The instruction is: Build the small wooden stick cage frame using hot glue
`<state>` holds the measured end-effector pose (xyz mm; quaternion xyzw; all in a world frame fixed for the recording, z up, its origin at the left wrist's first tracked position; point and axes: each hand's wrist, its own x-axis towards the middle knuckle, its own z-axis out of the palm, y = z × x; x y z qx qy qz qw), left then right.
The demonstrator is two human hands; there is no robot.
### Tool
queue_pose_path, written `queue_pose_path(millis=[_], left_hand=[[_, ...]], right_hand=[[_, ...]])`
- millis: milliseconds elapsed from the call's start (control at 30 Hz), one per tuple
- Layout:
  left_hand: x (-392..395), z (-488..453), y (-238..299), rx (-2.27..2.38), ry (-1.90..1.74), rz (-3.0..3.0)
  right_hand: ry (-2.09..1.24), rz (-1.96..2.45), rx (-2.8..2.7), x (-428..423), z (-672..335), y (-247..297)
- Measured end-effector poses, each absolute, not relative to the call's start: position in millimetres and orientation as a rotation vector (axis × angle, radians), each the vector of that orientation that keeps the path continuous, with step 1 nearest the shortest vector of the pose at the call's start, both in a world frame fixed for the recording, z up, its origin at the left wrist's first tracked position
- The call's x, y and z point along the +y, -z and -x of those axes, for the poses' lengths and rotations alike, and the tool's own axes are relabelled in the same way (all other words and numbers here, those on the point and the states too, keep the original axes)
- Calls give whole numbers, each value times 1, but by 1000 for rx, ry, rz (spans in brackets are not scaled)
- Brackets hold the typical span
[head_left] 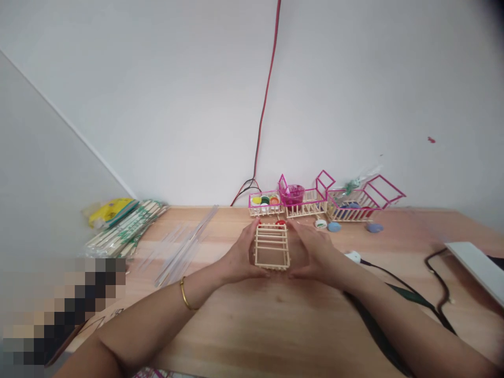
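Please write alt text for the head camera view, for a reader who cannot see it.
Both hands, left hand and right hand, hold a small stick frame between them over a wooden table. Behind it, pink-edged stick baskets stand by the white wall; a bundle of sticks lies at the left.

Bare forearms, sleeveless as far as visible; gold bangle point(188, 297) on left wrist.
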<state>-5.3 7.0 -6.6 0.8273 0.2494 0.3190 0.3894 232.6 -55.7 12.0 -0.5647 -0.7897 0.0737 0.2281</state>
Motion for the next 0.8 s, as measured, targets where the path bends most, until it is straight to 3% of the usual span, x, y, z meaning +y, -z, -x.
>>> queue_pose_path(millis=[267,800], left_hand=[[7,6,1,549,-841,-2337],[1,1,-5,551,-865,-2237]], right_hand=[[-138,1498,-2128,-57,-227,-13],[-117,1571,-2159,-59,-225,-11]])
